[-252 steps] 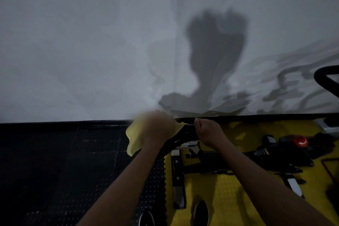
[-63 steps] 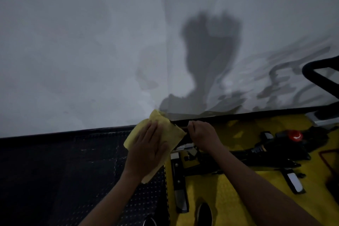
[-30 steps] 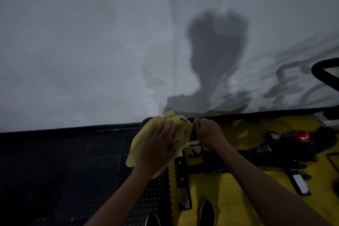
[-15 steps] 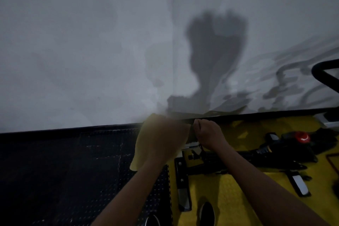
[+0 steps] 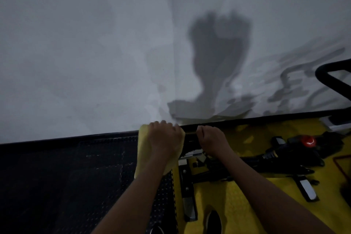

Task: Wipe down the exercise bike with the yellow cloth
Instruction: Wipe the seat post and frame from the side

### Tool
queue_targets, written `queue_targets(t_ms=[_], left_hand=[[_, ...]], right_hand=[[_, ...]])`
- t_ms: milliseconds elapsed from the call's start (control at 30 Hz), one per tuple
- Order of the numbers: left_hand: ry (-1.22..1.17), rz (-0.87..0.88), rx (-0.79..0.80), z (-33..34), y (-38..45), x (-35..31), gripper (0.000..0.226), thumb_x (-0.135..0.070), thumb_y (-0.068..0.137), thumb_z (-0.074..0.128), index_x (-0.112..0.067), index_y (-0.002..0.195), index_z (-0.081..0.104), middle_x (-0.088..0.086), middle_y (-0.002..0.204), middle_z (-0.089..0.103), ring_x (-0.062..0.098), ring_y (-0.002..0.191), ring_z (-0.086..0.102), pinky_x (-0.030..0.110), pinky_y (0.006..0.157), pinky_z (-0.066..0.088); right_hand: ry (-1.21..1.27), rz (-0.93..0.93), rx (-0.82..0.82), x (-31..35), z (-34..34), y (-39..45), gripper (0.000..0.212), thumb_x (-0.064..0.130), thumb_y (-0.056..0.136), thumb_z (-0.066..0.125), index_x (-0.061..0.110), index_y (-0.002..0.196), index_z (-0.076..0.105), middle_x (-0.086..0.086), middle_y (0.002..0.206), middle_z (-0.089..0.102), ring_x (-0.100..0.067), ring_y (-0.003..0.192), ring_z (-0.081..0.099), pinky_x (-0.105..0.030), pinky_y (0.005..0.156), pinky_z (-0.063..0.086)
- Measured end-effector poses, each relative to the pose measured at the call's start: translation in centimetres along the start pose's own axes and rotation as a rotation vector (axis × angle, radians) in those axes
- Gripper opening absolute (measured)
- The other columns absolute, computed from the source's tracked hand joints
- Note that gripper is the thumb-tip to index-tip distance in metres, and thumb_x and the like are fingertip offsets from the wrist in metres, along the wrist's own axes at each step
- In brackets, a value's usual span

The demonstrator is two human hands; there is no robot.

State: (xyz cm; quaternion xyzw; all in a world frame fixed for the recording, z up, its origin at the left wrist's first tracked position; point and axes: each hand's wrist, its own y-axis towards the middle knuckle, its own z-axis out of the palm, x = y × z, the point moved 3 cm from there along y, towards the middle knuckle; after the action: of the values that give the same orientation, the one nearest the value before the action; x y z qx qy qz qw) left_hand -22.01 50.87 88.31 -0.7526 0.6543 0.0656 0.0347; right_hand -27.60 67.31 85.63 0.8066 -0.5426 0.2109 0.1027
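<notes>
My left hand (image 5: pixel 164 139) has its fingers (image 5: pixel 161 124) curled over the yellow cloth (image 5: pixel 142 150), pressing it down on the black handlebar (image 5: pixel 190 139) of the exercise bike (image 5: pixel 218 169); the cloth bulges out to the left of my knuckles and hangs below my wrist. Just to the right, apart from the cloth, my right hand (image 5: pixel 212 139) is closed in a fist around the same bar, knuckles up. Below my hands the bike's dark frame runs down toward me, with silver metal fittings (image 5: pixel 192 153) just under the bar and a black strip with a shiny end (image 5: pixel 188 195) lower down. Further right I see a red knob (image 5: pixel 308 141) on the dark body and a pedal (image 5: pixel 307 189) with a pale face. The bike stands on a yellow mat (image 5: pixel 233 201), and to the left of it the floor (image 5: pixel 66 176) is black and studded. Beyond the bar rises a pale wall (image 5: pixel 85 53), where a big dark shadow (image 5: pixel 218 59) falls. At the far right edge a black curved bar (image 5: pixel 330 80) sticks into view; I cannot tell what it belongs to.
</notes>
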Motion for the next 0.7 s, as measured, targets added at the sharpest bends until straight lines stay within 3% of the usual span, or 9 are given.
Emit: queue_targets(t_ms=[67,100,167,233,333,467,533,600,700], left_hand=[[-0.104,0.202,-0.044,0.6,-1.5,-1.9,0.009,-0.020,0.085,0.058,-0.018,0.076,0.057,0.003,0.071,0.061,0.024,0.063,0.051,0.036,0.065,0.037],[-0.112,0.268,-0.058,1.1,-2.3,-2.0,0.010,-0.027,0.092,0.056,-0.020,0.086,0.061,-0.001,0.083,0.065,0.023,0.077,0.059,0.038,0.074,0.042],[-0.129,0.281,-0.101,1.7,-3.3,-0.5,0.035,-0.042,0.107,0.030,-0.030,0.118,0.060,-0.014,0.117,0.062,0.012,0.113,0.055,0.030,0.101,0.039],[-0.132,0.295,-0.146,1.5,-3.5,1.9,0.042,-0.048,0.107,0.025,-0.033,0.129,0.058,-0.017,0.130,0.058,0.007,0.123,0.050,0.026,0.108,0.034],[-0.233,0.133,-0.176,1.4,-1.9,4.5,0.032,-0.048,0.102,0.045,-0.033,0.118,0.068,-0.014,0.123,0.063,0.010,0.112,0.053,0.032,0.100,0.044],[-0.003,0.066,-0.078,2.0,-0.2,1.9,0.037,-0.039,0.100,0.033,-0.027,0.091,0.067,-0.008,0.091,0.068,0.016,0.090,0.059,0.038,0.090,0.045],[0.019,0.103,0.012,1.2,-0.4,-1.5,0.019,-0.032,0.091,0.049,-0.024,0.080,0.061,-0.003,0.075,0.066,0.020,0.074,0.061,0.037,0.077,0.046],[-0.106,0.118,-0.007,1.8,-0.6,-5.0,0.012,-0.026,0.081,0.063,-0.023,0.071,0.059,-0.003,0.062,0.061,0.020,0.061,0.059,0.034,0.066,0.046],[-0.333,0.064,0.037,2.5,-0.4,-8.5,0.010,-0.025,0.085,0.059,-0.020,0.091,0.066,-0.002,0.081,0.069,0.018,0.079,0.064,0.033,0.082,0.050]], right_hand=[[0.007,-0.007,0.009,0.0,0.1,0.0,0.038,0.030,0.104,0.033,0.014,0.073,0.048,-0.002,0.068,0.050,-0.026,0.067,0.052,-0.035,0.061,0.038],[0.010,-0.012,0.011,0.0,0.2,-0.1,0.038,0.031,0.104,0.033,0.014,0.073,0.048,-0.003,0.069,0.051,-0.027,0.068,0.053,-0.036,0.062,0.039],[0.024,-0.019,0.014,-0.2,0.4,-0.1,0.039,0.033,0.104,0.032,0.015,0.074,0.048,-0.004,0.071,0.052,-0.027,0.069,0.054,-0.036,0.063,0.038],[0.037,-0.019,0.015,-0.2,0.4,-0.1,0.040,0.035,0.105,0.030,0.017,0.073,0.047,-0.002,0.070,0.050,-0.027,0.069,0.054,-0.035,0.063,0.037],[0.046,-0.009,0.017,-0.2,0.1,0.0,0.040,0.035,0.105,0.030,0.017,0.072,0.045,-0.001,0.069,0.048,-0.025,0.066,0.050,-0.034,0.062,0.034],[0.074,0.044,0.035,-0.3,0.3,-0.2,0.039,0.032,0.105,0.030,0.015,0.075,0.047,-0.002,0.070,0.050,-0.027,0.068,0.052,-0.034,0.063,0.033],[0.149,0.084,0.055,-0.6,0.1,0.0,0.034,0.031,0.106,0.030,0.014,0.090,0.055,-0.003,0.082,0.057,-0.029,0.080,0.059,-0.035,0.068,0.039],[0.383,0.155,0.064,-0.7,-0.5,0.2,0.031,0.032,0.107,0.031,0.018,0.118,0.056,-0.002,0.105,0.060,-0.025,0.100,0.059,-0.039,0.086,0.045],[0.306,0.101,-0.014,-1.0,-1.6,0.4,0.042,0.039,0.103,0.024,0.024,0.128,0.055,0.002,0.127,0.056,-0.018,0.119,0.050,-0.043,0.103,0.039]])
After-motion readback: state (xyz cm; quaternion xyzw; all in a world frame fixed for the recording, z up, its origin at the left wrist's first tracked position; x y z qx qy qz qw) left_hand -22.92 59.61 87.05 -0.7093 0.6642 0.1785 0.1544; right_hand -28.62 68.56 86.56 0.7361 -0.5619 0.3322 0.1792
